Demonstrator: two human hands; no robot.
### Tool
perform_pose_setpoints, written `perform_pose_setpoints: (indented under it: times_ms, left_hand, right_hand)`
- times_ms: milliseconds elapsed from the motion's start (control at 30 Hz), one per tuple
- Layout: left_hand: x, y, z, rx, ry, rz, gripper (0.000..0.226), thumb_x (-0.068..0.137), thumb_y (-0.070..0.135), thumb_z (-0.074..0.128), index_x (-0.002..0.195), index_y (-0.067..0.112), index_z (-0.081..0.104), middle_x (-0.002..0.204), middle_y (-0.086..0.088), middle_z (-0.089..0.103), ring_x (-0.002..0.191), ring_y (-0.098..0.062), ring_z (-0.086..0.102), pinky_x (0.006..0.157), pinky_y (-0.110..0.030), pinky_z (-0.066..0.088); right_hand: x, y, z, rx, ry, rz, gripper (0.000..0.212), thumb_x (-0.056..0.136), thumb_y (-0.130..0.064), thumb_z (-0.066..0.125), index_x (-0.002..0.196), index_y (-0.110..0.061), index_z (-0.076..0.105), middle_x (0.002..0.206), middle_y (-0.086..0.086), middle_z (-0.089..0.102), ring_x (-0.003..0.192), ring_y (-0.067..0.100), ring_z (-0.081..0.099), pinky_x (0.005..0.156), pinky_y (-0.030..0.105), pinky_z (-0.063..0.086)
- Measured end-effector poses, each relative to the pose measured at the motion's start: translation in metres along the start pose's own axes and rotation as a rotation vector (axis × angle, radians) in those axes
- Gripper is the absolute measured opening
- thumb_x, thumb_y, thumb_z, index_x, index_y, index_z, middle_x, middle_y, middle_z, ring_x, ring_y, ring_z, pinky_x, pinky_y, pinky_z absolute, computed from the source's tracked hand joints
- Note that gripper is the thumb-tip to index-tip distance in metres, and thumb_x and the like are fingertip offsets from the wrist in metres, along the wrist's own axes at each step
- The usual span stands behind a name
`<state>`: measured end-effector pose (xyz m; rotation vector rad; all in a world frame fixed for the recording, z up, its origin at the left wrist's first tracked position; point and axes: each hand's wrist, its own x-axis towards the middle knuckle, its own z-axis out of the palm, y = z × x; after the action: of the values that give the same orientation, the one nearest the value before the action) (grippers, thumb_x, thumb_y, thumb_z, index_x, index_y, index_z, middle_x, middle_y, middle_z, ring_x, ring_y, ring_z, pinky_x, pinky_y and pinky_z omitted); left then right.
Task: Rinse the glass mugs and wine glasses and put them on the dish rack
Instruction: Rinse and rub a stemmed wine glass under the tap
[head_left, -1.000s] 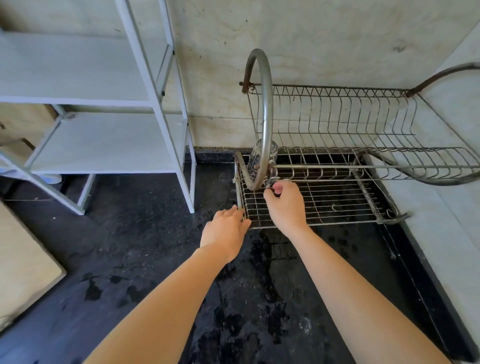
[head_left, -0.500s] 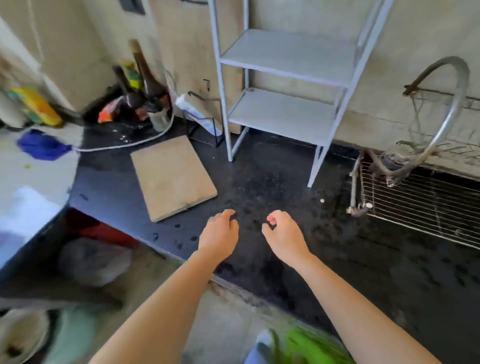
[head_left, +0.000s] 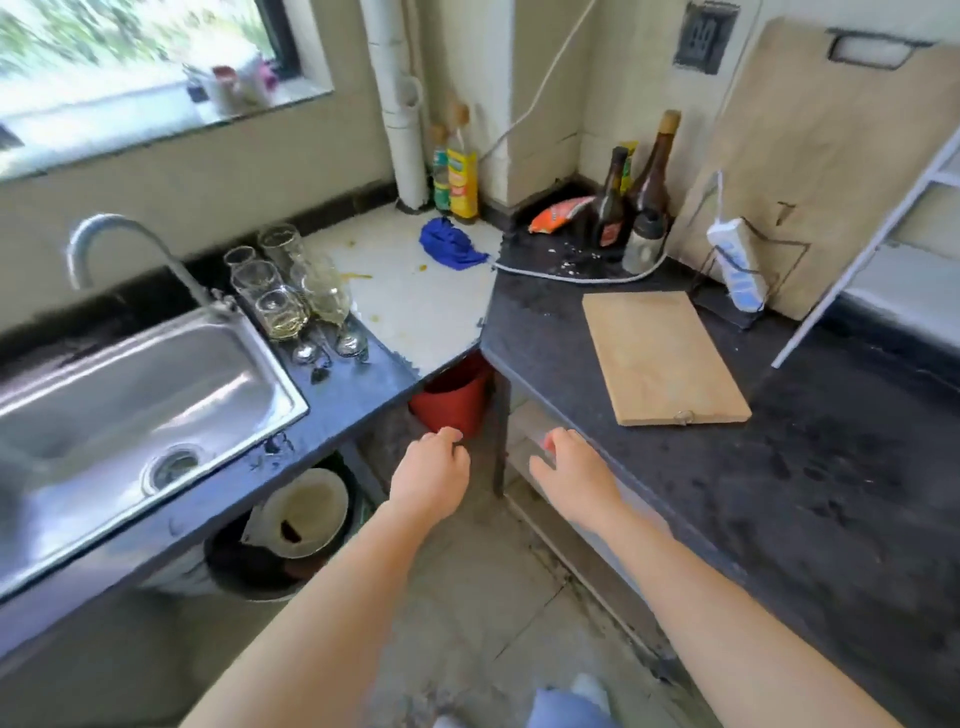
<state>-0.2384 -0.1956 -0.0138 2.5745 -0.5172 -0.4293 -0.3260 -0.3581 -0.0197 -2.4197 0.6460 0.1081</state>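
From the head camera, both hands hang out in front over the floor, in the gap where the two runs of the bench (head_left: 810, 467) meet at a corner. The left hand (head_left: 434, 470) is loosely curled and holds nothing. The right hand (head_left: 574, 475), just beside it but not touching, is also half-curled and empty, its fingers over the near edge of the dark bench top.

The wine glasses (head_left: 291, 312) and glass mugs (head_left: 270, 249) stand in one tight cluster well ahead and to the left of the left hand, on the bench strip beside the sink (head_left: 156, 374). The wine glasses stand on their feet at the front, stems roughly vertical and bowls up; one bowl shows a pale yellowish residue. The mugs stand behind them, mouths up. Blur makes it hard to tell which pieces touch.

The faucet (head_left: 119, 228) arches over the sink's far side, further left of the glasses. A blue cloth (head_left: 452, 244) lies on the pale corner surface far ahead of the left hand. A red bucket (head_left: 454, 402) sits under the bench just beyond the left hand's knuckles. A wooden cutting board (head_left: 665, 358) lies flat ahead and right of the right hand, with dark bottles (head_left: 610, 202) in the corner beyond it.
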Motion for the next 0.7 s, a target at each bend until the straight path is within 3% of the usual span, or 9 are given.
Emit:
perform_pose_setpoints:
  times_ms: [333,500,700]
  left_hand:
    - [0.058,-0.116,-0.097,-0.106,0.131,-0.193,0.04,0.098,0.023,0.039,0.135,0.012,0.051,0.134,-0.011,0.056,0.122,-0.028,0.052,0.099,-0.036,0.042]
    - [0.113,-0.16,-0.129,-0.12,0.198,-0.227,0.039,0.098,0.022,0.039,0.134,0.012,0.051,0.132,-0.011,0.059,0.118,-0.027,0.055,0.093,-0.034,0.043]
    - [0.157,-0.195,-0.159,-0.307,0.292,-0.24,0.054,0.099,0.017,0.041,0.15,0.022,0.026,0.149,-0.004,0.043,0.12,-0.023,0.054,0.09,-0.031,0.042]
  right_hand:
    - [0.091,-0.152,0.061,-0.031,-0.086,-0.186,0.029,0.095,-0.031,0.049,0.118,-0.013,0.052,0.119,0.002,0.052,0.101,0.018,0.054,0.085,0.029,0.044]
    - [0.151,-0.206,0.091,-0.046,-0.131,-0.226,0.026,0.095,-0.031,0.048,0.115,-0.015,0.051,0.117,0.003,0.053,0.106,0.021,0.054,0.092,0.037,0.047]
    - [0.205,-0.262,0.125,-0.01,-0.251,-0.218,0.041,0.096,-0.031,0.046,0.134,-0.016,0.046,0.13,0.001,0.05,0.113,0.019,0.052,0.095,0.034,0.044]
